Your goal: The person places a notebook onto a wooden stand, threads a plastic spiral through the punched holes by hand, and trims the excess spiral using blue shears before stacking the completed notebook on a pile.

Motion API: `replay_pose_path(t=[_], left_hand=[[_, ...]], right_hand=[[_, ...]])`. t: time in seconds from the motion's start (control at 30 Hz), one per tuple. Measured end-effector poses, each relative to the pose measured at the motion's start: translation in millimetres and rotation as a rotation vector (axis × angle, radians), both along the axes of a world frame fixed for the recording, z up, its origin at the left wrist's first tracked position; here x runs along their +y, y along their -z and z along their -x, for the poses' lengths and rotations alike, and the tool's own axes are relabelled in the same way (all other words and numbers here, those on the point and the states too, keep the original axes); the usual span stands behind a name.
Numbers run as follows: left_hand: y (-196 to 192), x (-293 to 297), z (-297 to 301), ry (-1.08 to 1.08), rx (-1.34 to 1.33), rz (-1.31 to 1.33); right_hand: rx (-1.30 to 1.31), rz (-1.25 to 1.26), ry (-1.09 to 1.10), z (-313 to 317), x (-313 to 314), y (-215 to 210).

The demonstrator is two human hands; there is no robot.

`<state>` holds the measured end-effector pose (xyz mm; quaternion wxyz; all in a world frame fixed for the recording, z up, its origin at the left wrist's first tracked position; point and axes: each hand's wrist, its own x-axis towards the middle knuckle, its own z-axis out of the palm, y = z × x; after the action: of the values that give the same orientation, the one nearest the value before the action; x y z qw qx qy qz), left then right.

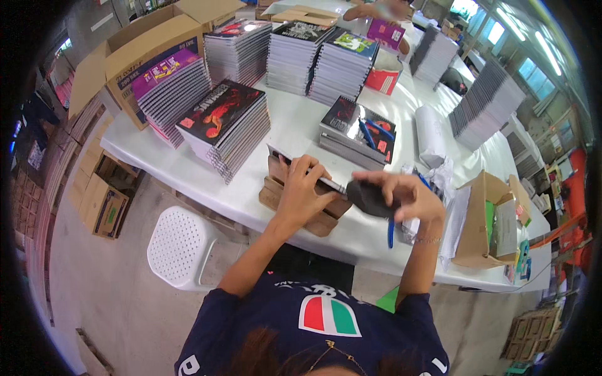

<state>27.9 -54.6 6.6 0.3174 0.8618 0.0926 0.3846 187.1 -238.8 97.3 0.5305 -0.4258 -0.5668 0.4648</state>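
Observation:
At the table's front edge, a thin notebook stands with its narrow edge up in a slotted wooden block. My left hand is closed on the notebook, fingers on the far side and thumb on the near side. Just to the right, my right hand grips a dark, rounded object whose kind I cannot make out; it meets the notebook's right end. Below that hand a blue handle sticks out, and its other end is hidden.
Blue-handled pliers lie on a short stack of spiral notebooks. Taller notebook stacks stand behind and left. An open carton and a white roll are at right. A white stool stands at left. Across the table, a person holds a purple notebook.

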Motion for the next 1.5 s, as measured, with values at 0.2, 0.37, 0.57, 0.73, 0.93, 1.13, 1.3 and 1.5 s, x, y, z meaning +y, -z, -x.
replay_pose_path(t=[0.2,0.37,0.57,0.73,0.93,1.13,1.3,1.5], left_hand=[[3,2,-1,0.027,-0.068,0.073],[8,3,6,0.022,-0.055,0.011],[17,7,4,0.027,-0.098,0.032],[21,1,8,-0.006,-0.168,0.013],[28,5,3,0.005,-0.201,0.007],[31,-1,5,0.003,-0.273,0.052],[33,0,2,-0.015,-0.252,0.048],[49,3,8,0.010,-0.268,0.020]], right_hand=[[0.045,0.138,0.184,-4,17,28],[-0.121,0.215,0.303,5,20,31],[-0.155,0.184,0.231,26,11,13],[-0.281,0.213,0.318,17,29,28],[-0.129,0.114,0.121,22,21,27],[-0.246,0.332,0.343,9,43,32],[-0.236,0.149,0.250,8,39,45],[-0.254,0.159,0.184,22,48,26]])
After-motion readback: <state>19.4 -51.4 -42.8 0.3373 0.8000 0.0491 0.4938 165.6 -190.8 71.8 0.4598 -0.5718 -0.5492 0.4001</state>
